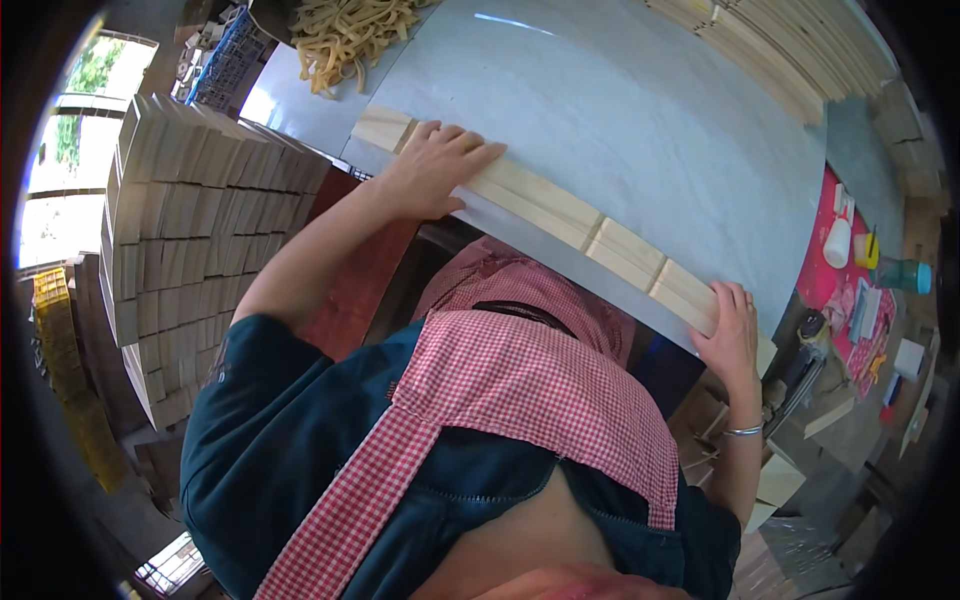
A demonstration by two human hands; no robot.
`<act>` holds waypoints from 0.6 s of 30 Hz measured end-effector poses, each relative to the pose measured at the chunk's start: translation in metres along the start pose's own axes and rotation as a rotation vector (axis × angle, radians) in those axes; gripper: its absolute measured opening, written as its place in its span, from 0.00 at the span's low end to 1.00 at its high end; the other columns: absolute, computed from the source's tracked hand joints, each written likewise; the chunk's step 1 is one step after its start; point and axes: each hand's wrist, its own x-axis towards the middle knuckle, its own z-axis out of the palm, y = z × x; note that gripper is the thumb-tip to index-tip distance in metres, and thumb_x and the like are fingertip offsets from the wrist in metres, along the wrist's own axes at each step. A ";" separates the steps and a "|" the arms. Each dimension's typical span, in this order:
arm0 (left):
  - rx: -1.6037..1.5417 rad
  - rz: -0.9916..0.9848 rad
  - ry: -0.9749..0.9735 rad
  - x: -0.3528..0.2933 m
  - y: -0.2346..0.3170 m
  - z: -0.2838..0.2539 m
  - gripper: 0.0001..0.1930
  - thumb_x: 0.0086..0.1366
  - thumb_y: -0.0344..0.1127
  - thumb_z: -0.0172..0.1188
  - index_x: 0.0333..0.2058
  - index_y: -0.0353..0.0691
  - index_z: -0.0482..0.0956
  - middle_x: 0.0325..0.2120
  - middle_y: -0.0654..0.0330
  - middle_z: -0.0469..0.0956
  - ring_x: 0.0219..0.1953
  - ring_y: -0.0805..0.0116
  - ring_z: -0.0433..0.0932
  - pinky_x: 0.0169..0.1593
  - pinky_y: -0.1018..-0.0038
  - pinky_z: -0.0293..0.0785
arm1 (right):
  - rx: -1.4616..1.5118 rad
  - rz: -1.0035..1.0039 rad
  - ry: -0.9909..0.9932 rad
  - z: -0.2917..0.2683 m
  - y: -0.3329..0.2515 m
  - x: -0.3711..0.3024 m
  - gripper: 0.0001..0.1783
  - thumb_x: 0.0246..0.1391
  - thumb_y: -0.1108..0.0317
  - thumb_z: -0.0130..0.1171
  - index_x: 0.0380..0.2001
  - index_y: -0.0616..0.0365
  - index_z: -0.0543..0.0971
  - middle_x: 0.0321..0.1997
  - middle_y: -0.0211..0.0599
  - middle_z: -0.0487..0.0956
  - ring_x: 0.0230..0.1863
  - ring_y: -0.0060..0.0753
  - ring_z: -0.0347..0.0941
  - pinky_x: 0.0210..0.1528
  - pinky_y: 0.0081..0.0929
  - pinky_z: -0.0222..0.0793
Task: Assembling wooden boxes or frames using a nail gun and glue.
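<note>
A long pale wooden strip (545, 207), crossed by several dark grooves or joints, lies slantwise along the near edge of the grey-white table (620, 120). Whether it is one piece or several set end to end I cannot tell. Toward its left end my left hand (440, 170) is laid over the strip, fingers across the top and thumb at the near side. My right hand (730, 330) grips the right end, its fingers bent over the far edge. Under both palms the wood is hidden.
Rubber-band-like tan strips (345, 35) are heaped at the far left. Stacked wooden boards (200, 200) stand to the left, more boards (790, 50) at the far right. On the right are a white bottle (838, 243), a teal-lidded jar (900, 274) and a red cloth (822, 240).
</note>
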 end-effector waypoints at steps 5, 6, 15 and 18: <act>-0.444 -0.053 -0.439 0.028 -0.023 -0.005 0.35 0.63 0.58 0.61 0.64 0.45 0.69 0.61 0.55 0.71 0.60 0.53 0.70 0.63 0.56 0.65 | 0.010 0.000 0.035 0.002 -0.003 -0.005 0.34 0.36 0.73 0.66 0.52 0.58 0.73 0.52 0.41 0.72 0.50 0.49 0.68 0.55 0.39 0.66; -0.641 -0.081 -0.478 0.037 -0.034 -0.001 0.35 0.66 0.61 0.57 0.65 0.46 0.68 0.64 0.54 0.68 0.63 0.51 0.68 0.66 0.55 0.63 | 0.016 0.008 0.023 0.001 -0.003 -0.005 0.34 0.35 0.73 0.66 0.52 0.58 0.73 0.52 0.40 0.72 0.50 0.49 0.68 0.55 0.38 0.66; 0.063 -0.028 -0.016 0.087 -0.126 0.111 0.37 0.74 0.66 0.38 0.73 0.52 0.53 0.75 0.62 0.47 0.76 0.59 0.45 0.76 0.57 0.45 | 0.071 0.033 0.021 0.002 -0.002 -0.011 0.34 0.33 0.74 0.67 0.52 0.57 0.74 0.51 0.39 0.73 0.49 0.48 0.68 0.55 0.38 0.66; 0.121 -0.366 -0.160 0.049 -0.170 0.106 0.39 0.74 0.65 0.37 0.73 0.47 0.51 0.75 0.62 0.48 0.76 0.58 0.45 0.75 0.54 0.48 | 0.087 0.047 0.032 0.000 -0.005 -0.013 0.35 0.32 0.75 0.67 0.51 0.56 0.74 0.51 0.39 0.73 0.49 0.48 0.68 0.55 0.38 0.66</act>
